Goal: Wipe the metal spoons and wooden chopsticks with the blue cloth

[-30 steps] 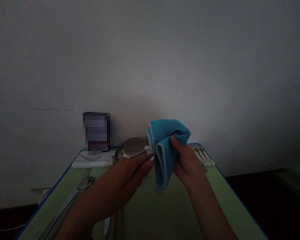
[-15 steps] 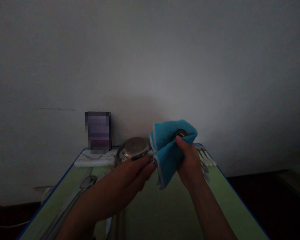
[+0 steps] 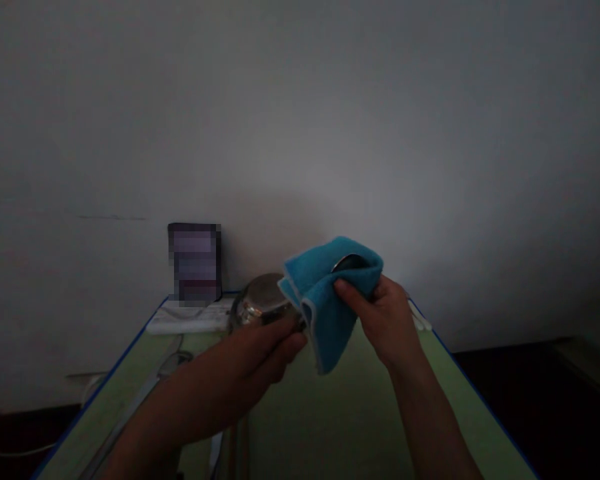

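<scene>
Head cam: right hand (image 3: 386,317) has its thumb clamped on a folded blue cloth (image 3: 333,320), held up over the table (image 3: 473,427). Curved shiny metal piece (image 3: 349,261) pokes out of the fold, just above that thumb. Left hand (image 3: 260,353) has its fingers bunched at the cloth's left edge, can't tell what they've got. Round metal vessel (image 3: 263,293) just beyond it, white handles (image 3: 421,317) off to the right.

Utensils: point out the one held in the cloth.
The utensil whose shiny curved edge shows in the blue cloth, above the right hand's thumb; the others lie on the table.
</scene>
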`<control>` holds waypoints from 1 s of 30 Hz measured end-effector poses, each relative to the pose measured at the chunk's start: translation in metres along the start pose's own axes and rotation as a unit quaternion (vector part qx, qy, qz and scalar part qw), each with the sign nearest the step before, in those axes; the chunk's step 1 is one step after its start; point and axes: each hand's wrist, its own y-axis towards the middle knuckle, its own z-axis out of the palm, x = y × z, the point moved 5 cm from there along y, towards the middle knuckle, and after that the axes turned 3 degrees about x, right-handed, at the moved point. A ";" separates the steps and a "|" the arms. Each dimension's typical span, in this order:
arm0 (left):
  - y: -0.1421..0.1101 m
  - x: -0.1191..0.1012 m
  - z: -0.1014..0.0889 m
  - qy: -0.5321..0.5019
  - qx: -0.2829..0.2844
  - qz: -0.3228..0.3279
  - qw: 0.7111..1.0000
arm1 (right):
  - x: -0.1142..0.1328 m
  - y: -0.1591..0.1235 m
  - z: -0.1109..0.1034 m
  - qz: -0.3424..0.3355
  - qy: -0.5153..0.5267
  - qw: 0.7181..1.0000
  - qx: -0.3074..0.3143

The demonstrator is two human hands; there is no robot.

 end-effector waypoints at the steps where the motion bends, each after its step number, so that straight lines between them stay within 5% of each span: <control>1: 0.001 -0.001 0.000 0.002 0.009 0.002 1.000 | 0.000 0.000 0.000 -0.001 -0.019 1.000 -0.009; 8: 0.000 -0.007 0.000 0.009 0.017 0.020 1.000 | -0.006 -0.003 -0.001 0.020 -0.080 0.995 -0.050; 18: -0.005 -0.007 0.001 0.064 0.029 0.015 0.997 | -0.017 0.004 0.007 0.031 0.141 0.985 -0.098; 30: -0.006 -0.007 0.008 0.052 0.087 -0.003 0.995 | -0.014 -0.002 -0.003 -0.027 0.013 0.983 -0.184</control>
